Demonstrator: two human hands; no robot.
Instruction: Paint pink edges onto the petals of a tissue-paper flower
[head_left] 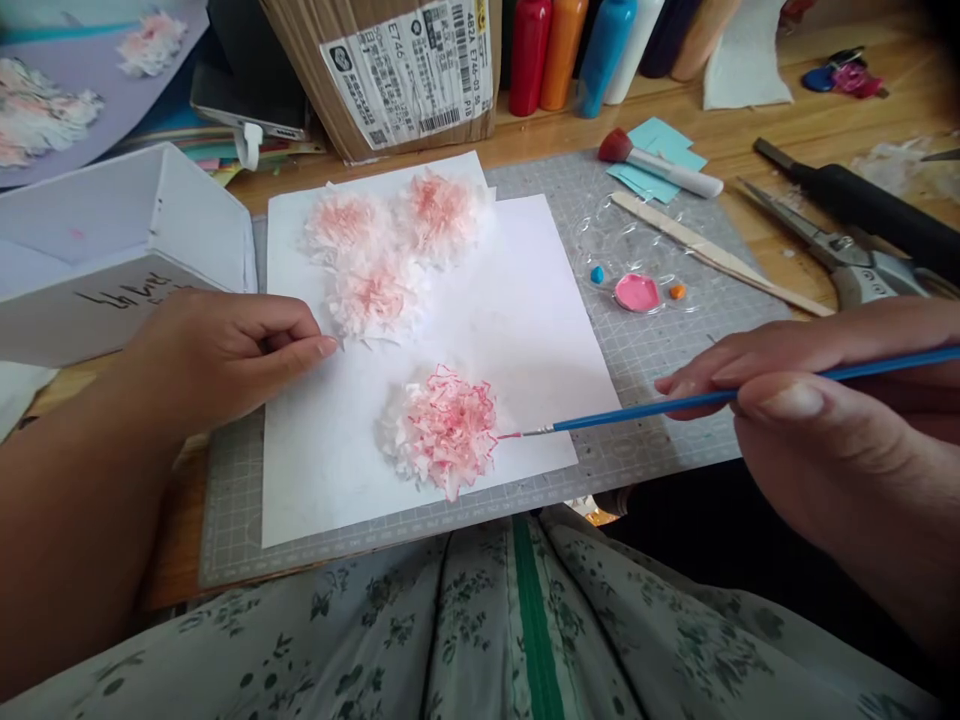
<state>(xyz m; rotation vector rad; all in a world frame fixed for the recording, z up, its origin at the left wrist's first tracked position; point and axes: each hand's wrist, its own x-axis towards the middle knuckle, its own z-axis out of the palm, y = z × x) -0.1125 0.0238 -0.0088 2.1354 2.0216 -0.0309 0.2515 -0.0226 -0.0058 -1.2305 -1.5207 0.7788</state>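
Observation:
A thin blue paintbrush (645,411) is pinched in my right hand (832,430); its pink tip touches or nearly touches the right edge of a ruffled paper flower (450,430). That flower has darker pink edges and lies on white paper (525,300). Three paler flowers, one of them nearest my left hand (376,296), sit higher on the paper. My left hand (232,345) rests closed at the paper's left edge, thumb against the curled index finger, with nothing visible in it. Pink paint (637,293) lies on clear film to the right.
A grey cutting mat (675,340) is under the paper. An open white box (202,220) stands left. Behind are a cardboard box (300,60) and paint bottles (529,55). To the right lie a larger brush (675,174), a wooden stick (697,245) and scissors (832,245).

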